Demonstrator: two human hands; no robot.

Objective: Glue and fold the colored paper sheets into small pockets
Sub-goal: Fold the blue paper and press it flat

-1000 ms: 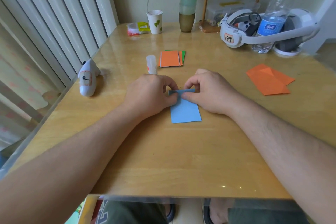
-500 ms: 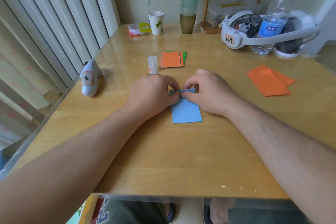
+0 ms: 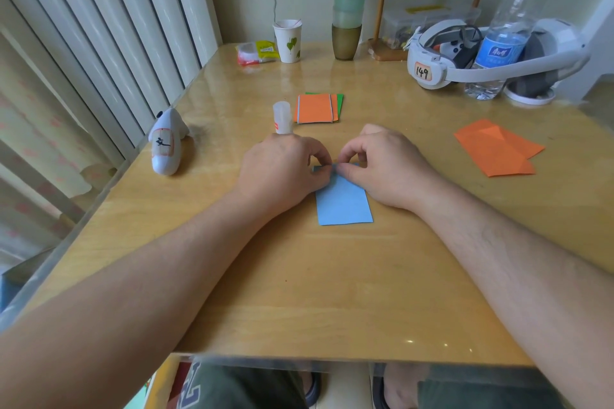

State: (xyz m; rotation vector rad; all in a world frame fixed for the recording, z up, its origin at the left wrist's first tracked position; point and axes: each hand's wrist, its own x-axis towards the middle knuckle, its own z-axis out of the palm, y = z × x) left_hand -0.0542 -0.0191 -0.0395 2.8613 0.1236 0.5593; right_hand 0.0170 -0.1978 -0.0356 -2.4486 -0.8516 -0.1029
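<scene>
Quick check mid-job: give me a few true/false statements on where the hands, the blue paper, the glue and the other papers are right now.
1. Both hands pinch the far edge of the blue paper. True: left hand and right hand meet there.
2. The glue stick lies flat on its side. False: it stands upright behind the left hand.
3. The folded orange paper lies to the right of the right hand. True.
4. The orange-and-green stack sits under the blue paper. False: it lies apart, farther back on the table.
</scene>
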